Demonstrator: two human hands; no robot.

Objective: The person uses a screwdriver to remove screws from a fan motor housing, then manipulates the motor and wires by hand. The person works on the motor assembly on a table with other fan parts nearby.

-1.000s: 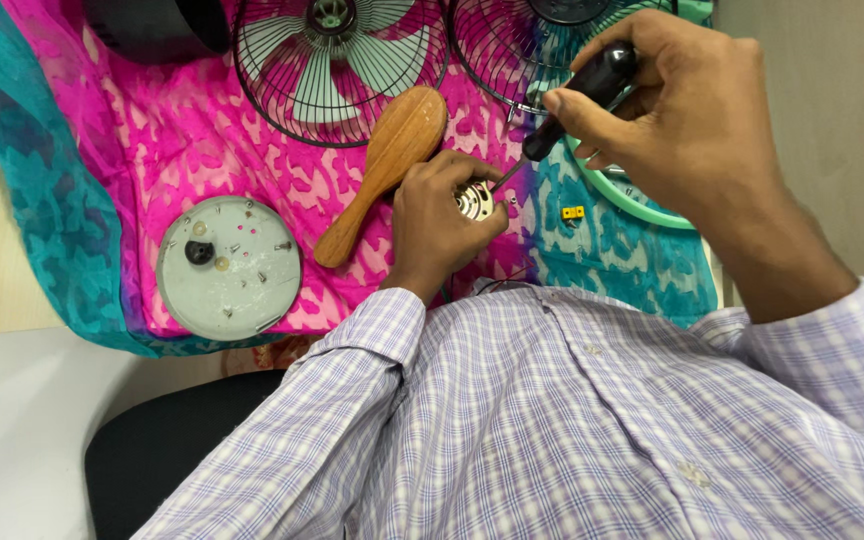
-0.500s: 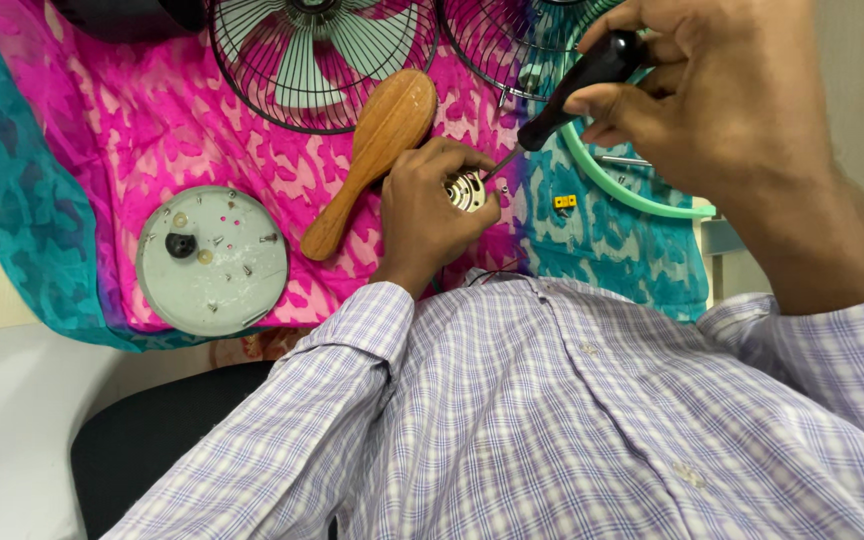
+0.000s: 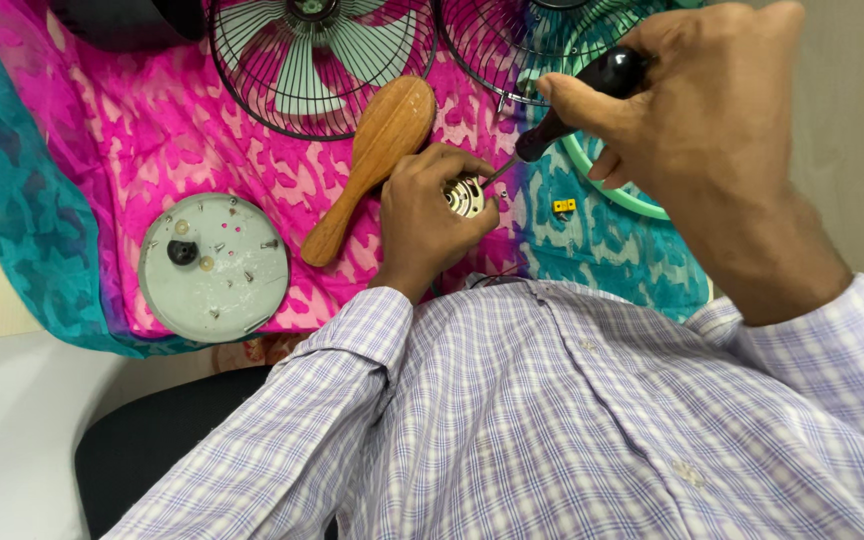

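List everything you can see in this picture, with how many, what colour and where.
fan guard with blades: one, dark wire, pale green blades, top centre
empty fan guard: one, dark wire, top right of centre
wooden brush: one, brown, beside the left hand
round plate: one, grey, left, holding small screws and a black knob
green ring: one, pale green, under the right hand
cloth: one, pink and teal, covering the table
small metal part: one, silver, in the left hand
screwdriver: one, black handle, in the right hand
left hand: centre
right hand: upper right
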